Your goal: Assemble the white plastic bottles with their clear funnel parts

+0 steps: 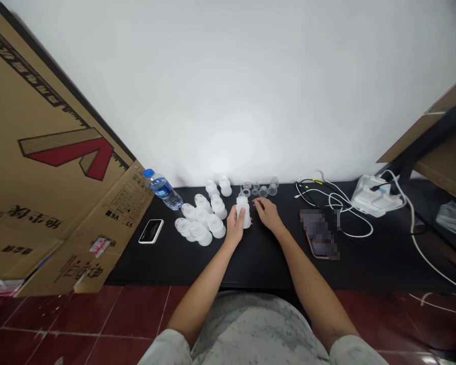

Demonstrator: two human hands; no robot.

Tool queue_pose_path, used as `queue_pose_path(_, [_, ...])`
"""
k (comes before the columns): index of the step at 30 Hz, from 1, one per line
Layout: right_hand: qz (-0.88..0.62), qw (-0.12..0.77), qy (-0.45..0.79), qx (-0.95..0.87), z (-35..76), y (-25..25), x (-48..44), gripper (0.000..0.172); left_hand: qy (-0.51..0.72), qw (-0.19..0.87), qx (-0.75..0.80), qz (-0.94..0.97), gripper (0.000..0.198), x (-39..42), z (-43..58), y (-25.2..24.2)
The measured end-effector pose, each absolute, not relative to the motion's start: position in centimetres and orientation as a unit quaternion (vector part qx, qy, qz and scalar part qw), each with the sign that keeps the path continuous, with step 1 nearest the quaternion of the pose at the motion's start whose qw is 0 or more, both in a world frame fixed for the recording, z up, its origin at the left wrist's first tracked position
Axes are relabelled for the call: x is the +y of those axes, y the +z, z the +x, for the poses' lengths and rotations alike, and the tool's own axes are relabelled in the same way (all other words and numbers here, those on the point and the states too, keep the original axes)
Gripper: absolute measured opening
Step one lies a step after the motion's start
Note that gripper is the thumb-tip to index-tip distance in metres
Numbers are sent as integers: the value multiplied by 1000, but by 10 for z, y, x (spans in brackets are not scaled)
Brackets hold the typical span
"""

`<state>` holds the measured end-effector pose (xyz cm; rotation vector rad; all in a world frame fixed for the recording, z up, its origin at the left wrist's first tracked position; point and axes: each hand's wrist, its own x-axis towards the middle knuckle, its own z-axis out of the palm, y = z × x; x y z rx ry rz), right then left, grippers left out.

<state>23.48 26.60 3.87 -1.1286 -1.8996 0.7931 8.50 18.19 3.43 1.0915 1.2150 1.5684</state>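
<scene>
Grey T-shirt, mottled with paler, whitish patches across the front. Short sleeves, lighter grey, loose at the upper arm. Forearms bare, down to the left hand and right hand.

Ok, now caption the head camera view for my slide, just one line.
Left hand grips a frosted white bottle on a black table, right hand beside it, near clustered bottles.

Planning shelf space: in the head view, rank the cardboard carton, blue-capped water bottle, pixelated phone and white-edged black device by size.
Largest: cardboard carton. Next, blue-capped water bottle and pixelated phone look alike; nearness to the camera makes ranking them unsure. Smallest: white-edged black device.
</scene>
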Motion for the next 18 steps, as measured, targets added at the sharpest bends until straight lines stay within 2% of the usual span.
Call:
queue_pose_path(2, [-453, 360, 273, -768, 230, 35, 267, 35, 636, 424, 486, 424, 57, 184, 85, 33])
queue_pose_path(8, [-482, 289, 204, -802, 219, 33, 265, 59, 644, 429, 482, 411, 55, 183, 86, 34])
queue_pose_path(13, [-543, 292, 153, -772, 232, 34, 273, 68, 643, 434, 479, 411, 55, 183, 85, 36])
queue_pose_path(15, [-563, 293, 131, -762, 240, 34, 277, 67, 639, 438, 478, 414, 55, 184, 85, 35])
queue_pose_path(18, [-561, 316, 104, -758, 248, 36, 278, 52, 631, 442, 480, 420, 54, 183, 86, 34])
